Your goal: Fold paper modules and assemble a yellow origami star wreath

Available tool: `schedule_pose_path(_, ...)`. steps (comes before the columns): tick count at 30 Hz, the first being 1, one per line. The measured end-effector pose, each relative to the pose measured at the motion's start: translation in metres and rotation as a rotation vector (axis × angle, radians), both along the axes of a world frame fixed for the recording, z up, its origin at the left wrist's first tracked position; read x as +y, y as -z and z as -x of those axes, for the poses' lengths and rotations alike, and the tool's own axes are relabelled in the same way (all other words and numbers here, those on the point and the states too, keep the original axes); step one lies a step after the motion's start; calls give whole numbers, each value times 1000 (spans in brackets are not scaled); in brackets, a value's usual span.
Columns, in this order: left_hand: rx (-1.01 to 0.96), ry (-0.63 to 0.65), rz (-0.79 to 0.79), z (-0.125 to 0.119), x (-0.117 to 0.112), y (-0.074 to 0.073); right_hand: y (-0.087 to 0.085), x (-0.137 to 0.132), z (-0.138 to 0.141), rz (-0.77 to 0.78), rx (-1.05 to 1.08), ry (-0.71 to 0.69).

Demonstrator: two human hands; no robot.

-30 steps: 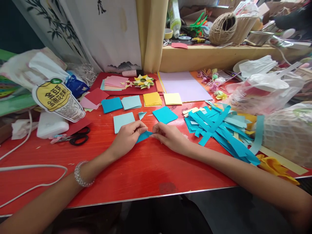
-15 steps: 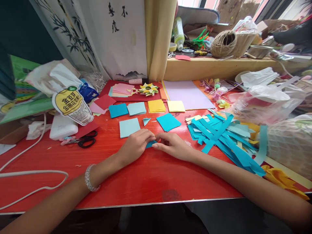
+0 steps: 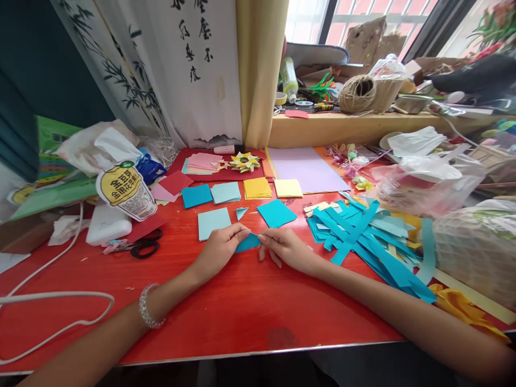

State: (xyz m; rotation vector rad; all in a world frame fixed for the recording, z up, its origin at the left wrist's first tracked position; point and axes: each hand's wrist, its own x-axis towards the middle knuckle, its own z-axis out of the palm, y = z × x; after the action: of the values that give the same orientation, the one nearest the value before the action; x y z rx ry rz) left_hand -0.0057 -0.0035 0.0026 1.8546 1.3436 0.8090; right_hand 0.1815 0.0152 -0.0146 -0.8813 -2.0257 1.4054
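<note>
A small piece of folded blue paper (image 3: 247, 244) is between my two hands, just above the red table. My left hand (image 3: 221, 248) pinches its left side, thumb on top. At the paper's right corner, the thumb and forefinger of my right hand (image 3: 288, 248) close on it, the other fingers curled below. Just beyond lie a small folded light-blue triangle (image 3: 241, 213), a stack of bright blue squares (image 3: 277, 213) and a stack of pale blue squares (image 3: 214, 223). Farther back are blue (image 3: 196, 196), pale blue (image 3: 226, 192), orange-yellow (image 3: 257, 188) and cream (image 3: 288, 187) stacks.
A heap of blue paper strips (image 3: 355, 231) lies right of my right hand. Black-handled scissors (image 3: 145, 244) and a white cable (image 3: 60, 294) are at left. A folded paper ring (image 3: 244, 161) and lilac sheets (image 3: 306, 169) lie at the back. Plastic bags (image 3: 431, 172) crowd the right.
My view has tilted up slightly. The hands have drawn a little apart, and more of the folded blue paper shows between them. My right fingers have curled under.
</note>
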Motion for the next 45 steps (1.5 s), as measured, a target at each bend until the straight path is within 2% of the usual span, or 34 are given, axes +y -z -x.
schedule_pose_path(6, -136, -95, 96, 3, 5, 7, 4, 5, 2, 97, 142, 143)
schedule_pose_path(12, -235, -82, 114, 2, 3, 3, 4, 8, 2, 101, 250, 161)
schedule_pose_path(20, -303, -101, 83, 3, 2, 5, 1, 8, 1, 214, 395, 179)
schedule_pose_path(29, -386, -82, 128, 2, 3, 0, 0, 9, 2, 241, 440, 170)
schedule_pose_path(38, -440, -68, 169, 4, 3, 1, 3, 11, 0, 228, 462, 127)
schedule_pose_path(45, -437, -17, 185, 1, 2, -3, 1, 10, 1, 252, 439, 167)
